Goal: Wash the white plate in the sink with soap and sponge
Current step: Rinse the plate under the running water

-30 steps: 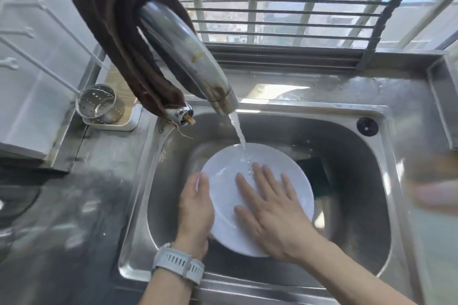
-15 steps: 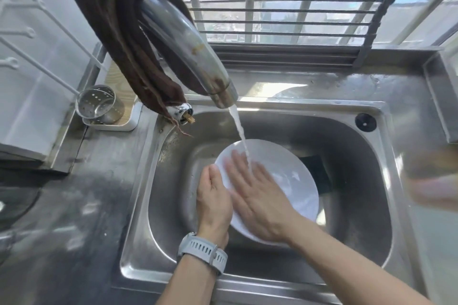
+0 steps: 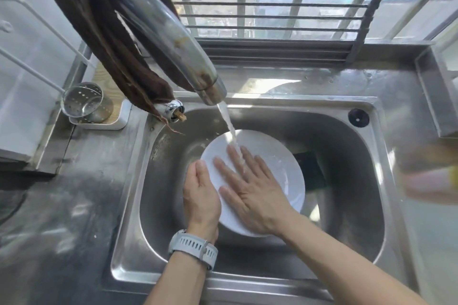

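Rinsing looks like where we are: our left hand (image 3: 201,197) clasps the left rim of the white plate (image 3: 273,156), held tilted inside the steel sink (image 3: 352,218), while our right hand (image 3: 250,190) lies flat on its face, fingers (image 3: 234,157) spread apart under the stream from the faucet (image 3: 173,39). We see no suds, and the dark sponge (image 3: 311,172) lies untouched behind the plate, so we judge soaping and scrubbing remain. Around us, a wet steel counter (image 3: 74,193), a brown cloth (image 3: 99,32) draped over the faucet, a perforated cup (image 3: 85,101), and a barred window (image 3: 272,0).
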